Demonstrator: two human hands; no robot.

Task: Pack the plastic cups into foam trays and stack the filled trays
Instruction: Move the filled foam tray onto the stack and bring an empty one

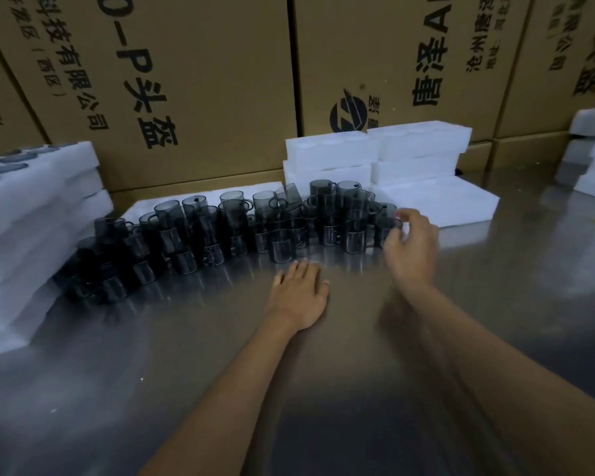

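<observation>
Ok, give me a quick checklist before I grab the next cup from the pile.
1. Right hand free to grip: ok, open, touching no cup clearly.
2. Left hand free: ok, flat on the steel table.
3. Cups within reach: ok, nearest cup just beyond the left hand.
4. Pile stable: not ok, stacked cups lean.
5. Empty foam trays available: ok, behind the pile.
6. Tray ready in front of you: not ok.

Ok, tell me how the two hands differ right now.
The left hand lies flat, palm down on the metal table, just short of the cups; the right hand is raised and curled at the right end of the cups. The left looks sharp, the right blurred. Whether the right hand grips a cup is unclear. Both are bare.
</observation>
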